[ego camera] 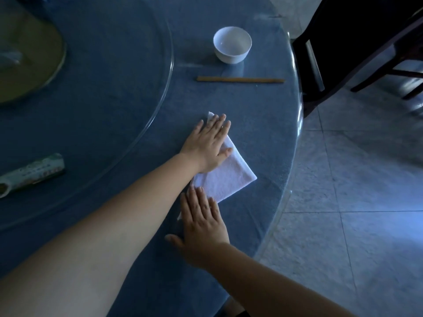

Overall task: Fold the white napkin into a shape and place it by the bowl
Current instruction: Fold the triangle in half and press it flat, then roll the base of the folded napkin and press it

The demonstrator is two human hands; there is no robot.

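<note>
I count one napkin (229,177), one bowl (232,45), two chopsticks (240,80) near the table's (103,92) right edge. Left hand (207,146) and right hand (202,227) both press flat, fingers spread, on the napkin. Blue glass-topped table, tiled floor (366,202), dark chair (357,42).

There is one white napkin (229,175). There is one white bowl (232,45). There is one pair of chopsticks (240,80), lying close together like one stick. There are two hands, a left hand (207,145) and a right hand (202,225). There is one tabletop (114,99), one round glass turntable (137,65), one tube (31,173) and one dark chair (343,42).
</note>
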